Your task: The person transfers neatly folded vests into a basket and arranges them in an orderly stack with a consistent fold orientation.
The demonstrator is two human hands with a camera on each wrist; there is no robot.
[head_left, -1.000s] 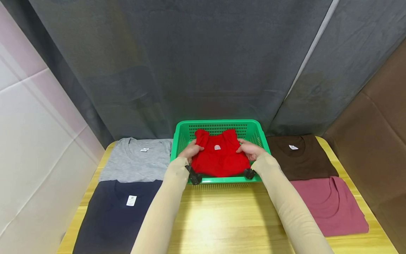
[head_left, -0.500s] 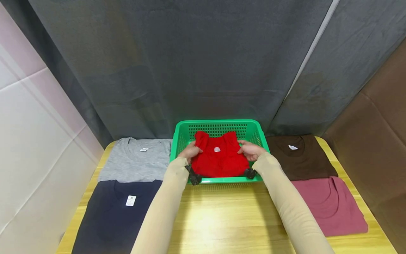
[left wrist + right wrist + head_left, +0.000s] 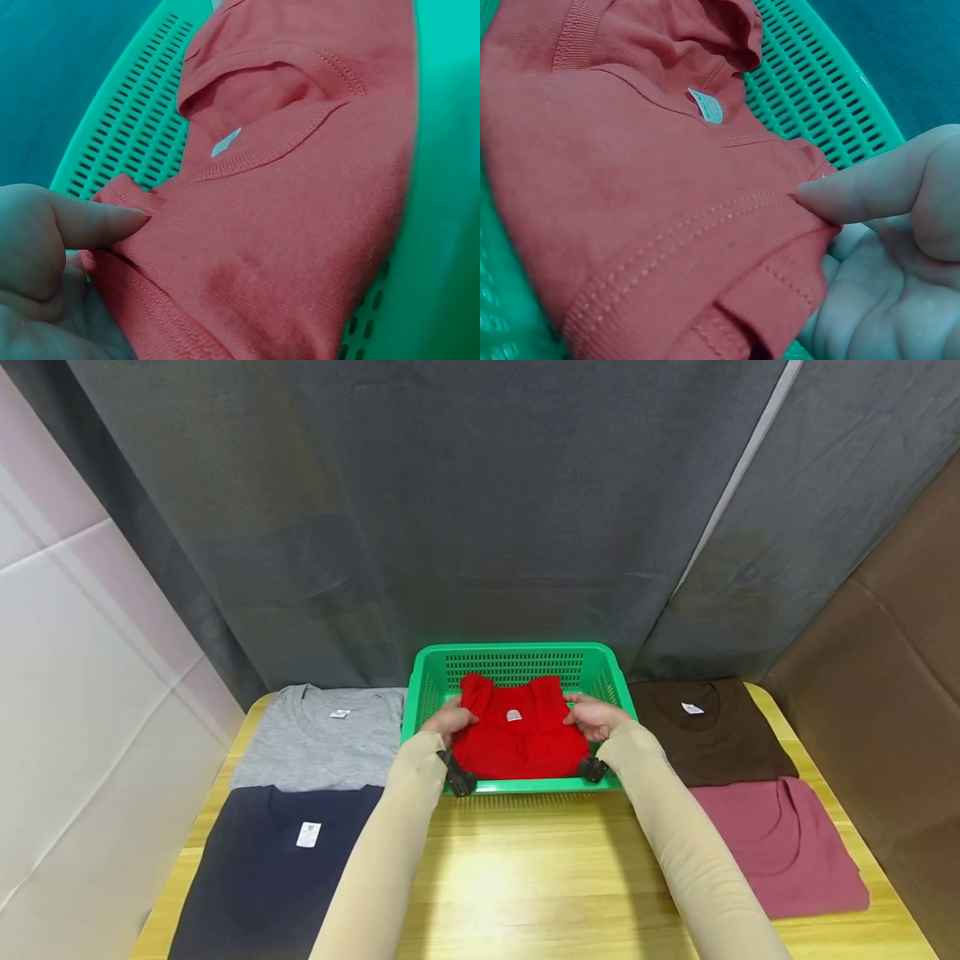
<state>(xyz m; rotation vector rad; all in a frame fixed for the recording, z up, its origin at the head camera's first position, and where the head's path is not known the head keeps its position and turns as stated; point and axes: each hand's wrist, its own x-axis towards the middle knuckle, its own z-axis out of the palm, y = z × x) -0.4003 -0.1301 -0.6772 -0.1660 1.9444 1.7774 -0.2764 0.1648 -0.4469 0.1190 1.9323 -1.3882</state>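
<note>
A folded red shirt [image 3: 517,743] with a small pale neck label lies inside the green basket [image 3: 517,648] at the table's far edge. My left hand [image 3: 448,720] pinches the shirt's left side; in the left wrist view the thumb lies on top of the cloth and the other fingers go under it. On the opposite side my right hand [image 3: 595,717] pinches the shirt's edge, thumb above, as the right wrist view shows. Both hands reach inside the basket's rim. The fingertips beneath the cloth are hidden.
Left of the basket lie a folded grey shirt [image 3: 322,739] and a navy shirt [image 3: 270,868]. On the right are a dark brown shirt [image 3: 712,735] and a dusty pink shirt [image 3: 780,852]. Behind the wooden table [image 3: 517,877] hangs a grey curtain [image 3: 480,527].
The red shirt's upper edge has sunk slightly lower into the basket and lies flatter. Both hands keep their hold and have hardly moved.
</note>
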